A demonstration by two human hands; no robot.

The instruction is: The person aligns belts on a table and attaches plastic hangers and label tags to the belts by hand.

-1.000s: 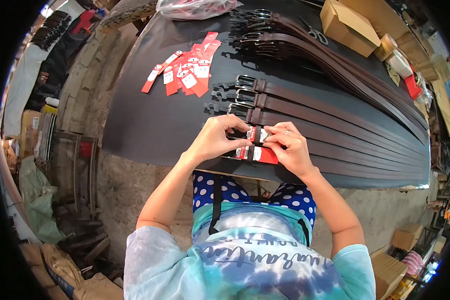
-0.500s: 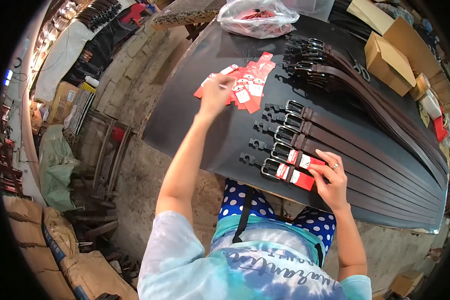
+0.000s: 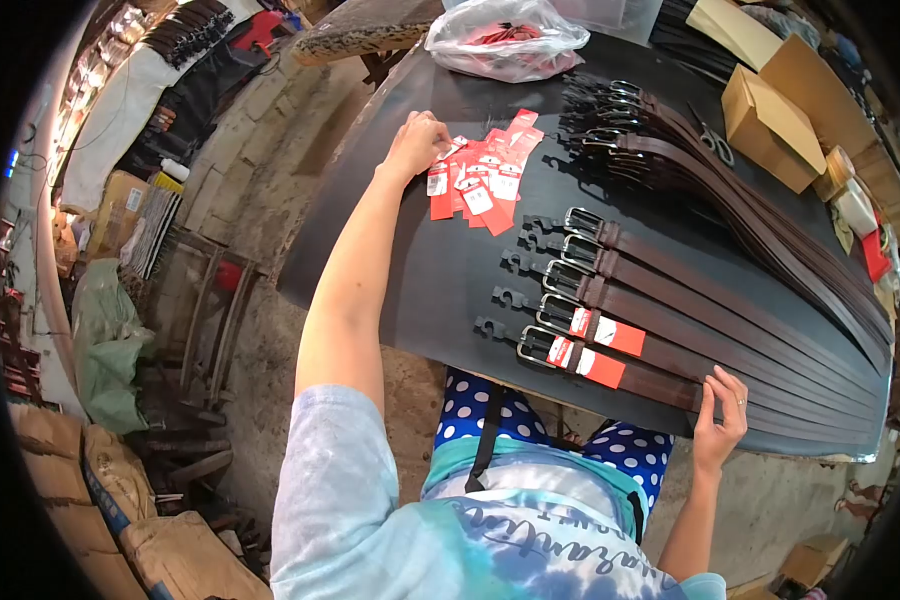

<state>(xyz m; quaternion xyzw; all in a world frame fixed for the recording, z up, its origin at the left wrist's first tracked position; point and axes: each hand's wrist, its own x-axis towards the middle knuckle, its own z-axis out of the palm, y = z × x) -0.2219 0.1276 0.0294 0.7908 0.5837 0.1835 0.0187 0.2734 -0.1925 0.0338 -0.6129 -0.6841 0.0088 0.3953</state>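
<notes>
My left hand [image 3: 418, 142] is at the left edge of a pile of red and white cardboard tags [image 3: 483, 185]. Its fingers are curled in, and what they hold, if anything, is hidden. Loosely stretched, the fingers of my right hand [image 3: 722, 420] rest over the nearest dark brown leather belt [image 3: 660, 386], with nothing visible in them. Several belts lie side by side, metal buckles to the left, each with a black plastic hanger. A red tag [image 3: 603, 370] sits under the loop of the nearest belt, and another tag [image 3: 622, 337] on the one beyond it.
A second heap of belts [image 3: 710, 170] lies at the back right, with scissors [image 3: 717, 147] and an open cardboard box [image 3: 773, 128] behind it. A clear plastic bag [image 3: 507, 40] with red contents stands at the table's far end. Wrapped bundles [image 3: 185, 555] are on the floor at left.
My right hand has left the tags on the two nearest belts and moved right along the nearest belt. My left hand has shifted left and up, its fingers now curled at the pile's edge.
</notes>
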